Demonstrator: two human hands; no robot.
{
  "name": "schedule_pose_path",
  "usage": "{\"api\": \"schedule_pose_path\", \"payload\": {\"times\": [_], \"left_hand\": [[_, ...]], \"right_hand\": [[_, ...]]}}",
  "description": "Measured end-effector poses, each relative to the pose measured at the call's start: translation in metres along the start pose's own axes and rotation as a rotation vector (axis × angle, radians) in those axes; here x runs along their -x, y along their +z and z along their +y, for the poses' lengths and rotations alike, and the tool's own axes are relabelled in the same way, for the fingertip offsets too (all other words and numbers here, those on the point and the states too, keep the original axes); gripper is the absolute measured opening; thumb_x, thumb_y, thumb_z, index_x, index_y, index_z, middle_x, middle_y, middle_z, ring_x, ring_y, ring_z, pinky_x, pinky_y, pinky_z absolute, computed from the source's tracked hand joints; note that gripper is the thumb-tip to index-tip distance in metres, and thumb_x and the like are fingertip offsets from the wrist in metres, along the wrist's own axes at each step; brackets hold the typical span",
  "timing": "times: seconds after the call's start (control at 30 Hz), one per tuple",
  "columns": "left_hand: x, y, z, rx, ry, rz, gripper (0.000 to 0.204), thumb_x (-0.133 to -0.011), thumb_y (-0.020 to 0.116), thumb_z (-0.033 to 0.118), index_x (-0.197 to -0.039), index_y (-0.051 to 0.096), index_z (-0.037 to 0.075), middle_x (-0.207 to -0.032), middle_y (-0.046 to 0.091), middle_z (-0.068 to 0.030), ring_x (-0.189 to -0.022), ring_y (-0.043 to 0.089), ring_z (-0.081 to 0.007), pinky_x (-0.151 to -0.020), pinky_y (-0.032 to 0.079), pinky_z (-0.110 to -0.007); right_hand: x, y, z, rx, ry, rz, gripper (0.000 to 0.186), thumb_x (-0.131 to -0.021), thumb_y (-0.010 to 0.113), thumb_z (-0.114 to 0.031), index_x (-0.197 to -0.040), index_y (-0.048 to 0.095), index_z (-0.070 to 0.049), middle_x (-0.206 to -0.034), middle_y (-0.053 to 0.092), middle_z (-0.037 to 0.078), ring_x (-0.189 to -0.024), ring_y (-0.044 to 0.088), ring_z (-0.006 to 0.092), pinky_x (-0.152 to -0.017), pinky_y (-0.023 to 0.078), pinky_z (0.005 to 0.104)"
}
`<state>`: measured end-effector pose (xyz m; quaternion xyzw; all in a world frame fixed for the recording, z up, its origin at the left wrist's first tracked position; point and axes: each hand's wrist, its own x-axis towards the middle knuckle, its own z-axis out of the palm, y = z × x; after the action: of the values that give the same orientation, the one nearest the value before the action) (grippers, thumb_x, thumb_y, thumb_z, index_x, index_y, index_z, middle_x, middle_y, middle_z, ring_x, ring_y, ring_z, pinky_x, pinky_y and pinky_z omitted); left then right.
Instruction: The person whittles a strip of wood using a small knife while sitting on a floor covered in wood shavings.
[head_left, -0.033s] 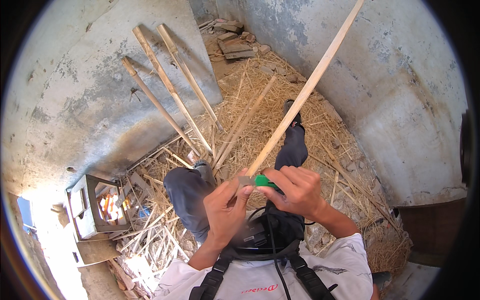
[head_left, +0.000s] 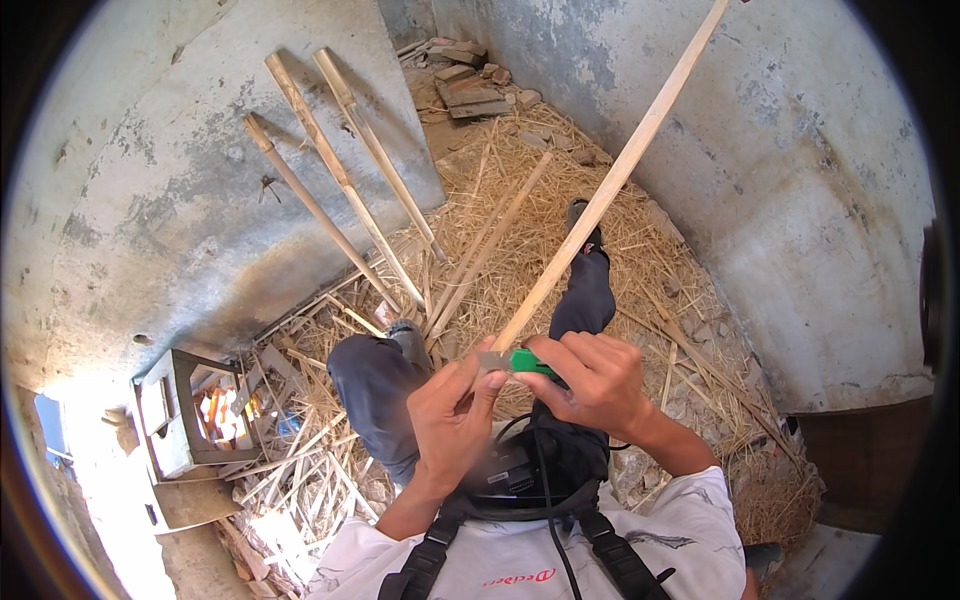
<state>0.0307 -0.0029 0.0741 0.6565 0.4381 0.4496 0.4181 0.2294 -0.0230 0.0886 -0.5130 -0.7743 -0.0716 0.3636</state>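
My right hand (head_left: 598,385) is closed around a knife with a green handle (head_left: 528,362), in front of my lap. A flat grey metal blade (head_left: 491,361) extends from it toward my left hand (head_left: 447,412). The thumb and fingers of my left hand are pinched together at that blade. A long pale bamboo strip (head_left: 615,172) slants from the upper right down to the blade, its near end just beyond my fingertips. Whether my left fingers also grip the strip's end is hidden.
Several bamboo poles (head_left: 340,175) lean on the left wall. Straw and shavings (head_left: 525,260) cover the floor around my legs. A metal frame box (head_left: 185,410) stands at the lower left, stacked bricks (head_left: 470,98) in the far corner. A wall (head_left: 760,200) rises at right.
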Motion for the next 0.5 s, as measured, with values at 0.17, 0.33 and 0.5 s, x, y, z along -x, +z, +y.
{"api": "schedule_pose_path", "payload": {"times": [0.17,0.33,0.5], "left_hand": [[0.012,-0.007,-0.012,-0.158,-0.004,-0.005,0.036,-0.094,0.081,0.011,-0.128,0.074,-0.001,-0.077,0.060,-0.0023,-0.065,0.048,-0.0042,-0.057,0.039,-0.022],[0.016,-0.004,-0.028,-0.101,-0.050,-0.002,0.039,-0.094,0.081,0.009,-0.129,0.071,-0.004,-0.087,0.070,-0.0052,-0.075,0.058,-0.0065,-0.066,0.045,-0.022],[0.006,-0.004,-0.028,-0.069,0.063,0.019,0.043,-0.095,0.079,0.007,-0.135,0.066,-0.004,-0.099,0.075,-0.0072,-0.083,0.065,-0.0090,-0.073,0.051,-0.023]], "right_hand": [[-0.011,-0.015,0.050,0.056,0.387,0.301,0.024,-0.096,0.076,-0.027,-0.104,0.073,-0.004,-0.080,0.072,0.010,-0.062,0.068,0.0220,-0.056,0.053,0.0341],[0.001,-0.023,0.051,-0.075,0.406,0.217,0.022,-0.097,0.075,-0.023,-0.105,0.072,-0.002,-0.083,0.073,0.011,-0.064,0.070,0.0220,-0.058,0.054,0.0326],[0.011,-0.008,0.027,-0.214,0.174,0.013,0.026,-0.093,0.079,-0.028,-0.107,0.073,-0.007,-0.083,0.071,0.009,-0.063,0.069,0.0234,-0.056,0.053,0.0335]]}}
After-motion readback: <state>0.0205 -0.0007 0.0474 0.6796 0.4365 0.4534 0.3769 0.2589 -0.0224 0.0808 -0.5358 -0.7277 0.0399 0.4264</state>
